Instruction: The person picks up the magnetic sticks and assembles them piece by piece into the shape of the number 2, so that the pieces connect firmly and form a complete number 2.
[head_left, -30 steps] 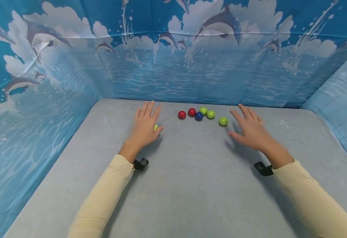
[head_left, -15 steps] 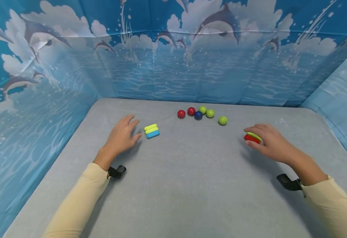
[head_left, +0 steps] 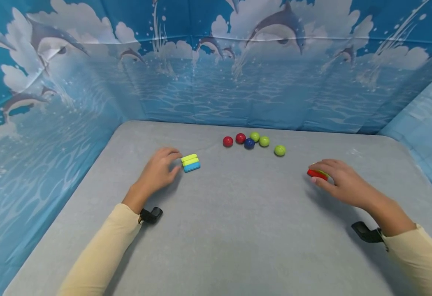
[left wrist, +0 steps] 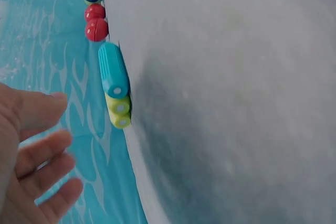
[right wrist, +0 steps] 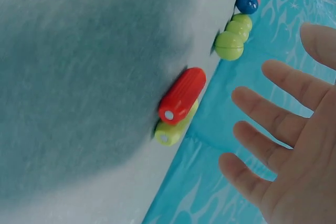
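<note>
My left hand [head_left: 159, 170] hovers just left of a tight group of short ridged sticks, two yellow sticks [head_left: 189, 159] and one blue stick [head_left: 191, 167]. In the left wrist view its thumb and fingers are loosely bent and apart from the blue stick [left wrist: 114, 71]. Over on the right, my right hand [head_left: 343, 181] is above a red stick [head_left: 317, 174] and a yellow-green stick [right wrist: 168, 132] lying side by side, partly covering them in the head view. Seen from the right wrist, its fingers are spread and apart from the red stick [right wrist: 182, 97].
Toward the table's back edge lie several glossy balls: two red balls [head_left: 228, 141], a blue ball [head_left: 249, 143] and three green balls [head_left: 280, 150]. A dolphin-print curtain [head_left: 216, 90] rises behind and beside the grey table [head_left: 245, 230].
My left hand has drawn back left off the yellow and blue sticks, then edged toward them again. The right hand has moved right and nearer, over the red and yellow-green sticks.
</note>
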### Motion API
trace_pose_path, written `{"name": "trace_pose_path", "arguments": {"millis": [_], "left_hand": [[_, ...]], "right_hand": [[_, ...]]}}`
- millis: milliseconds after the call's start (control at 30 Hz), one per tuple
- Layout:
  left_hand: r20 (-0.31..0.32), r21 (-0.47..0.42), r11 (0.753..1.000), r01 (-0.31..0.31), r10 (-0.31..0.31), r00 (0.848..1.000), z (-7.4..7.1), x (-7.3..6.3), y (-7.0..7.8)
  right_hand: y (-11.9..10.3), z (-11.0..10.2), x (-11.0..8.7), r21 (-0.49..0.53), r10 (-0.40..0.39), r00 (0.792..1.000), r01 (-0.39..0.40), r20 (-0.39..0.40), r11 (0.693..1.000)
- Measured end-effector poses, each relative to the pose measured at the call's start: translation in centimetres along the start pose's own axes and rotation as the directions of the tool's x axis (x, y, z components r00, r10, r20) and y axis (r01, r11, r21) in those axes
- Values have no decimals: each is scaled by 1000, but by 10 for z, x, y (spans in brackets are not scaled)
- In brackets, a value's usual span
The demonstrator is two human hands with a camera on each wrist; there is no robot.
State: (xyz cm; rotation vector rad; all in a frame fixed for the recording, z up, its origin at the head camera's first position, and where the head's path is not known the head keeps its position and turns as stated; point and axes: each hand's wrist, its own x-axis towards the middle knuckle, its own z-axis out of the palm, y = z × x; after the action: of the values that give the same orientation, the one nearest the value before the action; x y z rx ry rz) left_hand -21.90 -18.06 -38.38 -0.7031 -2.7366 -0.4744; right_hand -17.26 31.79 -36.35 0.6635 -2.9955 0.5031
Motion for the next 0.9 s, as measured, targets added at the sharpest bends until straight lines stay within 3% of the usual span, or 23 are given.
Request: {"name": "trace_pose_path", "arguments": {"millis": [133, 433, 733, 900], "left_hand": [[40, -18, 1000, -18, 18, 999, 5, 5, 7], [171, 19, 1000, 15, -18, 985, 17, 16, 13], [201, 30, 999, 24, -30, 979, 17, 17, 16], [250, 32, 998, 62, -68, 966, 17, 20, 22]], "right_hand": [[-3, 2, 3, 22, -7, 1000, 7, 9, 1000], [-13, 6, 12, 39, 30, 996, -34, 86, 999], [-18, 10, 13, 56, 19, 995, -25, 98, 998], [-19, 10, 13, 56, 15, 993, -22, 117, 998]]}}
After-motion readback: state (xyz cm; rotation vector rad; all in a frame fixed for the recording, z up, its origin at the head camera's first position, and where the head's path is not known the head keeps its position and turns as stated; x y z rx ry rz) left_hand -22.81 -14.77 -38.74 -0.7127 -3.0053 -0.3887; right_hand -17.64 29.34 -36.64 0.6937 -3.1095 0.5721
